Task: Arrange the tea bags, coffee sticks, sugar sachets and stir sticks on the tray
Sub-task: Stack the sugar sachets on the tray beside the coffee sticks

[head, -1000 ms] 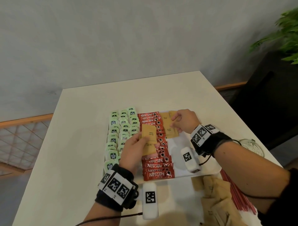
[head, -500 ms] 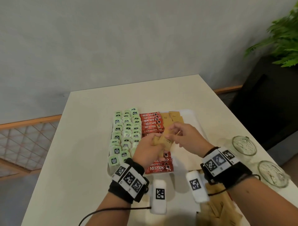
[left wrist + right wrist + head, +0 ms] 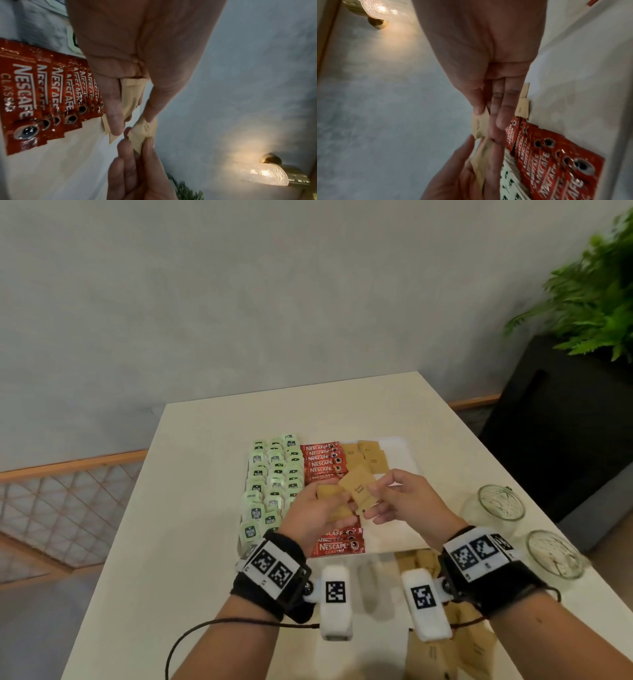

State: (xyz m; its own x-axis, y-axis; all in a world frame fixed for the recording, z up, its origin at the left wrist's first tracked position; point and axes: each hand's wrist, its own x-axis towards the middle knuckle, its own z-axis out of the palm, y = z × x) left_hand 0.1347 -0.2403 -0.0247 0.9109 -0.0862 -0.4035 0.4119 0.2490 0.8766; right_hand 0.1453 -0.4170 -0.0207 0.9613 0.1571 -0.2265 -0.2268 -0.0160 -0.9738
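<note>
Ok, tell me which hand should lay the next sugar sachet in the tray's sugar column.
Right. The right hand already pinches one sugar sachet pulled off the stack that the left hand grips, and it is on the side of the sugar column, probably an unobstructed reach.

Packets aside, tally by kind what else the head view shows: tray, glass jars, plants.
tray: 1
glass jars: 2
plant: 1
Total: 4

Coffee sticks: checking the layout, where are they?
In the head view, the coffee sticks lie mid-tray, between the tea bags leftward and sugar sachets rightward.
</note>
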